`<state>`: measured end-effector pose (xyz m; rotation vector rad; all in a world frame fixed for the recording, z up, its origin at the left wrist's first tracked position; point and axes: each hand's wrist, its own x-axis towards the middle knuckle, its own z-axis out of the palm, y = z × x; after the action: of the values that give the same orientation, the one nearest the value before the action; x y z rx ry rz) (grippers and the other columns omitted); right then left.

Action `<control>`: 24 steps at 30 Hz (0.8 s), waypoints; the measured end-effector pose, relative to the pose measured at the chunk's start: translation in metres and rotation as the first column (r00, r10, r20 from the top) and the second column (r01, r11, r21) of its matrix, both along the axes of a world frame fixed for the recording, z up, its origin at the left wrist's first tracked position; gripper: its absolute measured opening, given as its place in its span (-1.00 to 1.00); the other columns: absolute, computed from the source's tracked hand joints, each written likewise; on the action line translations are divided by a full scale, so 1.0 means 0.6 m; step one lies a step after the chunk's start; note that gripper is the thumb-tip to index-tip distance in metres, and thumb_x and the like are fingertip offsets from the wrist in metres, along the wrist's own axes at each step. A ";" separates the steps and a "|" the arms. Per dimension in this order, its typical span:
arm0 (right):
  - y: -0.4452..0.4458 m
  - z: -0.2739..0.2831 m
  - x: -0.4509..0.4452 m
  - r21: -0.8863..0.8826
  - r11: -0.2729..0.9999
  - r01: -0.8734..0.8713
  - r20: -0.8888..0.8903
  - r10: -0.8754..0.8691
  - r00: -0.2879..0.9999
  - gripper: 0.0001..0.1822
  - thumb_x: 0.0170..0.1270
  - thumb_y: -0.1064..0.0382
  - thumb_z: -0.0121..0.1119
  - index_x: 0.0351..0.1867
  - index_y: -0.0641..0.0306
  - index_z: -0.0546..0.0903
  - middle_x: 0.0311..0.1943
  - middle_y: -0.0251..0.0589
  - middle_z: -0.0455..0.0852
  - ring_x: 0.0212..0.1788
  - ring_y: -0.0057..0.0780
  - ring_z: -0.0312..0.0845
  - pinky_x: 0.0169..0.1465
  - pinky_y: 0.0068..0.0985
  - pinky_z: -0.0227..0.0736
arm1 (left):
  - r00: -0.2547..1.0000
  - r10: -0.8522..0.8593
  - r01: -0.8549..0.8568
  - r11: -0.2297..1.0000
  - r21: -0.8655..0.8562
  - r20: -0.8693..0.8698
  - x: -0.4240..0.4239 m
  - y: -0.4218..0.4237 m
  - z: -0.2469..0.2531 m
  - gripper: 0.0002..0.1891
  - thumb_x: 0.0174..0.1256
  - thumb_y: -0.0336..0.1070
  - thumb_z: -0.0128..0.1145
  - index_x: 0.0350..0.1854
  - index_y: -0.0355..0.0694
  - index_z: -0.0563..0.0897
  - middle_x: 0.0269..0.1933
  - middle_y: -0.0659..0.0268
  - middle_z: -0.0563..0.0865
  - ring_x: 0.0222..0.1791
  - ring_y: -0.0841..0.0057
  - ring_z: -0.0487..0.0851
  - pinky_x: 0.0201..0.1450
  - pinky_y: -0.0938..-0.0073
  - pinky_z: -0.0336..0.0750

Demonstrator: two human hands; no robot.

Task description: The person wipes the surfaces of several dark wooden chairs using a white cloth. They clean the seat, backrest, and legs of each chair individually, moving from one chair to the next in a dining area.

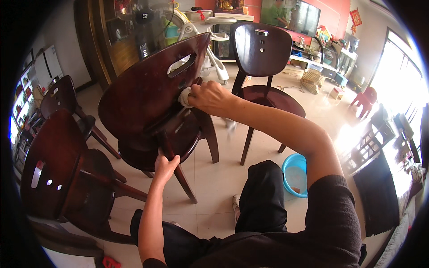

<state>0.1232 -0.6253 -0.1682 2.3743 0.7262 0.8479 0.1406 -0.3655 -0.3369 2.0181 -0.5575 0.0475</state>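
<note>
A dark red-brown wooden chair (144,97) stands tilted before me, its curved backrest facing me. My right hand (209,97) is closed around a pale cloth (185,97) and presses it to the backrest's lower right part, below the oval handle slot. Lower down, my left hand (166,166) grips the rear leg of the same chair (169,144), just under the seat. Part of the cloth is hidden by the fingers of my right hand.
Similar chairs stand to the left (50,167) and at the back (263,50). A blue plastic basin (295,174) with water sits on the tiled floor beside my right knee. Behind are a white high chair (218,67), a fan and a small red plastic chair (365,100).
</note>
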 end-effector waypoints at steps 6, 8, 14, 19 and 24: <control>0.051 -0.075 0.007 0.839 0.535 0.100 -0.239 0.198 0.951 -0.82 0.15 0.28 0.10 -0.23 0.26 0.53 -0.29 0.07 0.69 -0.34 0.14 0.62 -0.25 -0.09 0.52 | 1.000 0.013 -0.013 0.999 0.043 -0.011 0.011 -0.001 -0.019 -0.27 0.10 -0.11 0.29 0.27 -0.41 0.35 0.00 -0.14 0.68 0.04 -0.05 0.64 0.09 0.13 0.51; 0.070 -0.071 0.014 0.954 -0.092 0.284 -0.212 0.461 0.862 -0.86 0.19 0.27 0.05 -0.31 0.29 0.54 -0.35 -0.06 0.69 -0.36 0.00 0.60 -0.19 -0.16 0.52 | 0.998 0.053 -0.056 0.996 0.065 0.042 0.038 -0.005 -0.053 -0.18 0.09 -0.07 0.33 0.33 -0.46 0.29 0.05 -0.19 0.65 0.09 -0.07 0.62 0.12 0.13 0.50; 0.067 -0.122 -0.020 0.179 -0.505 0.844 0.518 0.778 0.355 -0.75 0.22 0.08 0.02 -0.53 0.06 0.29 -0.65 -0.45 0.27 -0.58 -0.51 0.25 -0.43 -0.49 0.29 | 0.997 0.015 -0.009 0.996 0.088 -0.069 0.047 0.030 -0.056 -0.14 0.08 0.03 0.36 0.35 -0.37 0.30 0.12 -0.17 0.63 0.14 -0.09 0.60 0.17 0.14 0.47; 0.063 -0.139 -0.078 0.216 -0.592 0.776 0.508 0.747 0.429 -0.69 0.20 0.00 -0.02 -0.57 0.07 0.25 -0.69 -0.46 0.16 -0.60 -0.52 0.09 -0.47 -0.50 0.08 | 0.997 0.022 -0.025 0.999 0.039 0.075 0.023 0.009 -0.030 -0.26 0.08 -0.04 0.31 0.28 -0.30 0.36 0.07 -0.12 0.66 0.10 -0.08 0.61 0.17 0.12 0.48; 0.044 -0.097 -0.090 0.559 -0.586 0.586 0.226 0.788 0.573 -0.81 0.21 0.14 0.01 -0.35 0.21 0.49 -0.55 -0.33 0.48 -0.46 -0.57 0.38 -0.34 -0.55 0.31 | 0.999 0.033 -0.033 0.997 0.066 0.000 0.015 0.008 -0.021 -0.25 0.07 -0.11 0.28 0.32 -0.28 0.31 0.04 -0.09 0.67 0.07 -0.06 0.63 0.16 0.15 0.49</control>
<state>0.0694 -0.5988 -0.2264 5.1724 1.0391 0.0859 0.1498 -0.3609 -0.3496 2.0915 -0.5311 0.0479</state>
